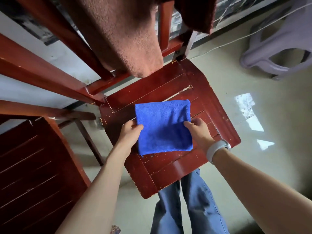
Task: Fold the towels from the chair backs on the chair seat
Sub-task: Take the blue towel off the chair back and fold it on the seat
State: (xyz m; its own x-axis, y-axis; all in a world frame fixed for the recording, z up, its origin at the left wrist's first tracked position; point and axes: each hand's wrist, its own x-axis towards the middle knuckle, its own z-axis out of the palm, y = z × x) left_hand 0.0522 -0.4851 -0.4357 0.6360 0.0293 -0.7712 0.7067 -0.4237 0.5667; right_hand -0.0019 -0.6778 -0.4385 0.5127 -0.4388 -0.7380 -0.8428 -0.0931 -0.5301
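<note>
A blue towel (163,126), folded into a rough square, lies on the red wooden chair seat (217,115). My left hand (129,132) pinches its left edge near the middle. My right hand (199,130), with a white band on the wrist, pinches the right edge at about the same height. A brown towel (121,36) hangs over the chair back above the seat, its lower end dangling just over the seat's rear edge. A darker brown towel (195,12) hangs at the top right of the chair back.
A second red wooden chair (33,166) stands close on the left. A pale purple plastic stool (278,44) sits on the shiny tiled floor at the upper right. My legs in blue jeans (190,205) are at the seat's front edge.
</note>
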